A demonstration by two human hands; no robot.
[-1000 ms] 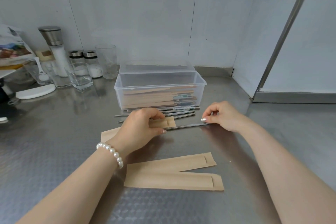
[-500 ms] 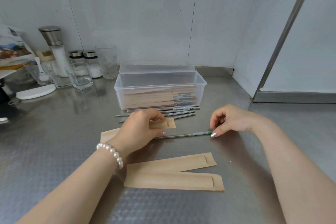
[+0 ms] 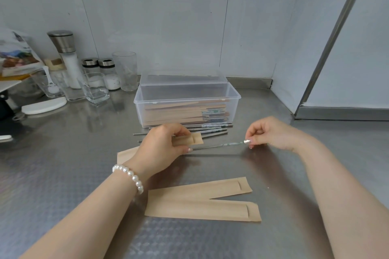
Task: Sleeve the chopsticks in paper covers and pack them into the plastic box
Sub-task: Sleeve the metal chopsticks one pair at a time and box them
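Note:
My left hand [image 3: 162,146] grips a brown paper cover [image 3: 194,139] lying on the steel counter, its open end pointing right. My right hand [image 3: 267,133] pinches the patterned end of a metal chopstick [image 3: 219,145] that runs leftward to my left thumb, just below the cover's mouth. Several loose metal chopsticks [image 3: 210,130] lie in front of the clear plastic box [image 3: 235,99], which holds several sleeved chopsticks. Two empty paper covers [image 3: 202,202] lie nearer to me.
The box's clear lid [image 3: 183,79] lies behind the box. At the back left stand a salt grinder [image 3: 66,57], two shakers [image 3: 101,72], glasses [image 3: 95,88] and a white dish [image 3: 43,105]. A metal frame post [image 3: 328,42] and a wall close off the right side.
My right hand has drawn the chopstick to the right and lifted its patterned end off the counter. My left hand and the cover have stayed in place.

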